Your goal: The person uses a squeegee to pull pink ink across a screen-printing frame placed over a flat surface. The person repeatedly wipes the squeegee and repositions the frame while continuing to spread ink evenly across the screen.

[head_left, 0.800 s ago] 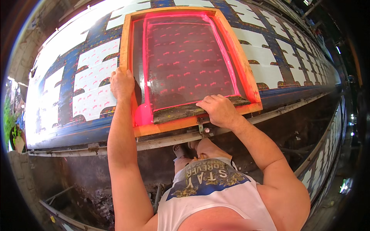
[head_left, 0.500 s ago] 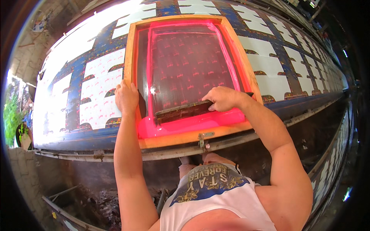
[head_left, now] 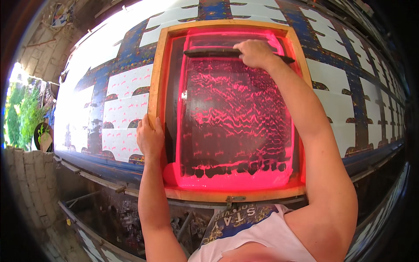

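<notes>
A screen printing frame of wood lies on the long table in front of me. My left hand grips its left rail near the front corner, thumb on the inner side. My right hand is closed around a long dark squeegee, which lies across the mesh close to the frame's far end. Bright pink ink pools along the near end, and rippled pink streaks cover much of the mesh behind the squeegee. A small pattern shows on the mesh.
White cut-out sheets lie in rows on the dark blue table. Left of the frame, one sheet carries small pink prints. A metal bracket sits on the frame's near rail. A block wall stands at the left.
My right hand has pushed the squeegee from the near end to the far end, leaving pink streaks across the mesh. My left hand still holds the left rail.
</notes>
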